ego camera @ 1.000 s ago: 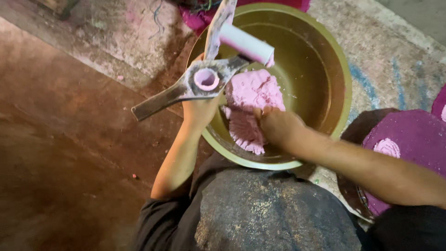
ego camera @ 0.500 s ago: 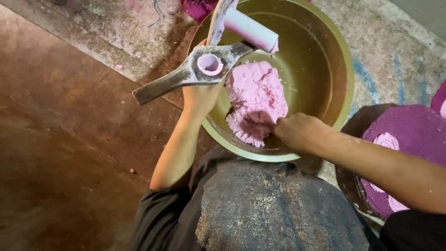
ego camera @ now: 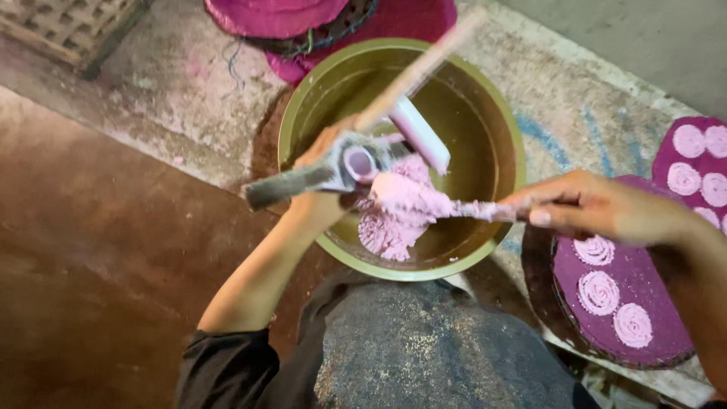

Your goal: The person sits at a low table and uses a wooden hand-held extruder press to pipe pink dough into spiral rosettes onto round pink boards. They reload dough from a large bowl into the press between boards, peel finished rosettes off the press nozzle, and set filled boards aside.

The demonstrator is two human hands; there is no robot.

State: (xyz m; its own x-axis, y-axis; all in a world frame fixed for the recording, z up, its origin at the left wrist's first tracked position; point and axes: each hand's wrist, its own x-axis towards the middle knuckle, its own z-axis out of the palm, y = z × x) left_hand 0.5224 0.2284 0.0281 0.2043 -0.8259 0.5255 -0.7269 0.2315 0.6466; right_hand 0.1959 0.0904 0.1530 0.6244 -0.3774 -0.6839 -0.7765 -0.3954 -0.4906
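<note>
The left hand (ego camera: 327, 155) is wrapped around a grey metal hand press with a long handle and a round open barrel (ego camera: 333, 168); its fingers curl behind the tool, so only the knuckles and thumb side show. The press hangs over the near-left part of a large olive-green round basin (ego camera: 492, 121), its barrel mouth turned up toward the camera and showing pink inside. A pale wooden lever and a white plunger (ego camera: 420, 136) stand up and away from the barrel, so the press looks open.

The right hand (ego camera: 598, 206) has its fingers pressed together, pinching one end of a stretched lump of soft pink dough (ego camera: 413, 198) — the strand runs from the fingertips across the basin rim toward the barrel. More of the same dough lies as a flattened mass at the bottom of the basin (ego camera: 386, 231).

To the right, a round tray covered in purple cloth (ego camera: 640, 284) carries three pink spiral coils, and a second purple tray (ego camera: 670, 163) behind it carries several more.

As a judgement: several coils are already pressed, the barrel looks only partly filled, and a good share of dough in the basin is left to work through.
</note>
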